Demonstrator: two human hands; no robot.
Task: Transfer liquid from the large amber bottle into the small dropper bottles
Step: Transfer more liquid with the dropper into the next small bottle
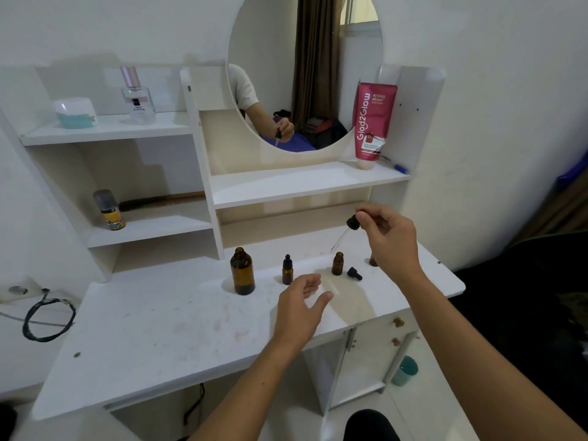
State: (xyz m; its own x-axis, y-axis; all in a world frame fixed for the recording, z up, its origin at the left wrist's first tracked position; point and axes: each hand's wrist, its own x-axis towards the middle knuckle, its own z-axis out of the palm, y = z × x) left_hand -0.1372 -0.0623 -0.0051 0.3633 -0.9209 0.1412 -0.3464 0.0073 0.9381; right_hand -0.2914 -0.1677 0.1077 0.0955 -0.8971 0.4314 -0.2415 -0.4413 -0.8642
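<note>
The large amber bottle [242,271] stands uncapped on the white vanity top [159,329]. To its right stands a small amber dropper bottle [287,269] with its black cap on. Further right is a second small bottle [337,263], uncapped, with a loose black dropper cap [354,273] lying beside it. My right hand [389,237] pinches a black dropper [345,231] by its bulb, its glass tip slanting down just above the uncapped small bottle. A third small bottle [373,261] is mostly hidden behind that hand. My left hand [300,299] hovers with fingers apart, in front of the small bottles.
A round mirror [305,71] rises behind the top. A pink tube [373,122] stands on the middle shelf. A spray can [109,210], a perfume bottle [138,97] and a jar [74,113] sit on the left shelves. A black cable [47,316] hangs at left.
</note>
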